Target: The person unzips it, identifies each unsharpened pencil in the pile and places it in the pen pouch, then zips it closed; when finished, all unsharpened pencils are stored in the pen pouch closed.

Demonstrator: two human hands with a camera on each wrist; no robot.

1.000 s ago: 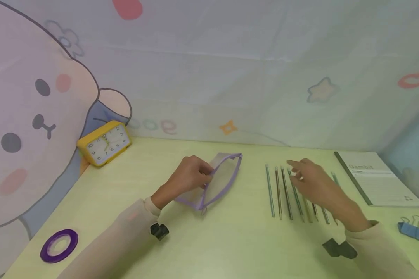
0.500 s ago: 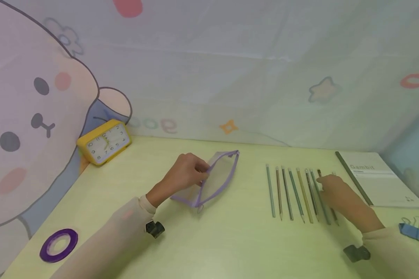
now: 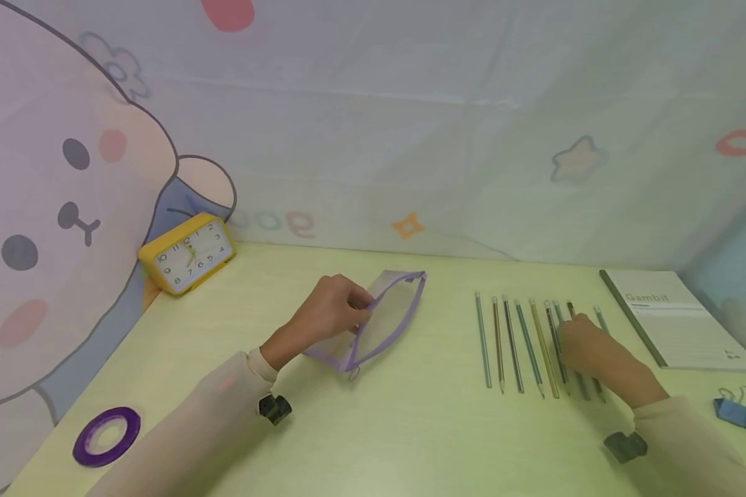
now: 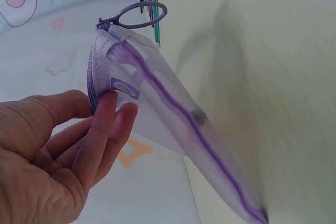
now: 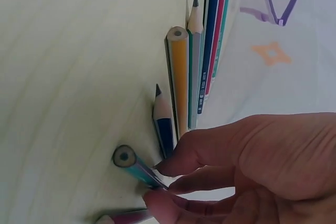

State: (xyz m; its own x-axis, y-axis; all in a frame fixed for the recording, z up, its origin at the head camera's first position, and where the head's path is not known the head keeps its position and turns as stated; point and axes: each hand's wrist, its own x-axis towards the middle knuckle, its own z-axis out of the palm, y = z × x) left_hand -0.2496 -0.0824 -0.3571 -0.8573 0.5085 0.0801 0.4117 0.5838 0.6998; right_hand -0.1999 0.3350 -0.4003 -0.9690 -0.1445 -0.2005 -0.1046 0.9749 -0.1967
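In the head view my left hand (image 3: 332,307) pinches the edge of a see-through pencil pouch (image 3: 387,330) with purple trim, its mouth gaping. The left wrist view shows thumb and fingers at the pouch's zipper edge, beside a purple zipper ring (image 4: 164,10). Over the right part of a row of pencils (image 3: 497,342), my right hand (image 3: 593,348) reaches down. Up close, its thumb and fingertips pinch a teal unsharpened pencil (image 5: 137,171). A dark blue sharpened pencil (image 5: 164,129) and a yellow pencil (image 5: 180,77) lie beside it. Part of the row is hidden under the hand.
A white notebook (image 3: 677,324) and a blue binder clip (image 3: 738,413) lie to the right of the pencils. At the left stand a yellow alarm clock (image 3: 186,252) and, nearer, a purple tape roll (image 3: 107,436). A printed cloth (image 3: 373,138) hangs behind the table.
My right hand has moved right along the pencil row and come down among the pencils near its right end. My left hand has shifted slightly left with the pouch.
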